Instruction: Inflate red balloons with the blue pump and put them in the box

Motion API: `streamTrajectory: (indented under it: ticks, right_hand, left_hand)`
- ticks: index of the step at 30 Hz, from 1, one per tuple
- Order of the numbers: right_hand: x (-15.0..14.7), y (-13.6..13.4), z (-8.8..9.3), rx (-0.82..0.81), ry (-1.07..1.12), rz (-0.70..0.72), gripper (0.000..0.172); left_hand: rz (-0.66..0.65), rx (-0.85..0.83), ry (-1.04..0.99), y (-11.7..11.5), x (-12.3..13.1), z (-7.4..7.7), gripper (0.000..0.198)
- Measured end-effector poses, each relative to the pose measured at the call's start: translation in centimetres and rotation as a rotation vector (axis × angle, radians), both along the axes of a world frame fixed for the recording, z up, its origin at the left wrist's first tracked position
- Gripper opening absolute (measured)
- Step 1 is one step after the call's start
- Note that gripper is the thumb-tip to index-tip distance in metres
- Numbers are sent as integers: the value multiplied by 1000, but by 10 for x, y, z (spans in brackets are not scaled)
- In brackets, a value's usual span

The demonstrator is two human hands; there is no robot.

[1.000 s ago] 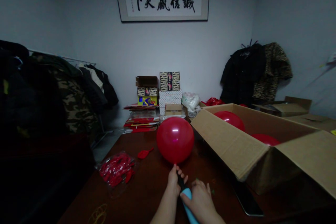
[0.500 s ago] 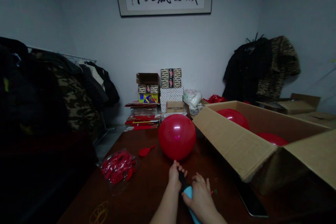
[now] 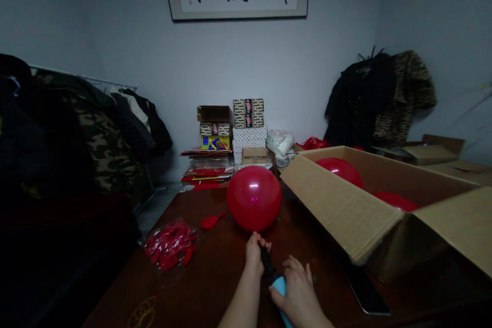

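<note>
An inflated red balloon [image 3: 253, 198] stands over the table, its neck pointing down toward me. My left hand [image 3: 253, 255] is closed around that neck, where it meets the black nozzle of a hand balloon pump [image 3: 280, 285]. Against the pump's light-blue body lies my right hand [image 3: 298, 287], its thumb over the barrel and its fingers partly extended; the underside of this grip is hidden. To the left, a limp red balloon [image 3: 210, 221] rests beside a clear bag of uninflated red balloons [image 3: 171, 246].
On the right, an open cardboard box [image 3: 342, 210] holds inflated red balloons [image 3: 340, 170]. A phone [image 3: 367, 289] lies by its near side, and yellowish rings [image 3: 143, 312] lie at the front left. Stacked boxes [image 3: 249, 136] stand against the wall.
The whole view has shifted slightly. The balloon sits a little farther left, leaning relative to my left hand. Both hands keep their places on the balloon neck and pump.
</note>
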State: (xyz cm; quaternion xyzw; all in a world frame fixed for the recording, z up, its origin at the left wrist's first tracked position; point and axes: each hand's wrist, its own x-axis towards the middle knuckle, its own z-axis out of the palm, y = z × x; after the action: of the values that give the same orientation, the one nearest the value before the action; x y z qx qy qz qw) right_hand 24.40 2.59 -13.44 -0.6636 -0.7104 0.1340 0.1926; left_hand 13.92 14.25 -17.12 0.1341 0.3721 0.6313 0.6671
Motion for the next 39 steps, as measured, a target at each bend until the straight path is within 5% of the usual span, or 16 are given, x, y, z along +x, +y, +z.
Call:
streamTrajectory:
  ticks: [12, 25, 39]
  right_hand:
    - [15, 6, -29, -11, -92, -91, 54]
    - [-18, 45, -48, 91, -192, -146, 51]
    - [-33, 64, -20, 383, -231, 15, 48]
  left_hand:
    - [10, 27, 247, 13, -54, 10, 35]
    - [-7, 31, 395, -9, -57, 2, 39]
    - [-43, -55, 595, -27, -68, 6, 37]
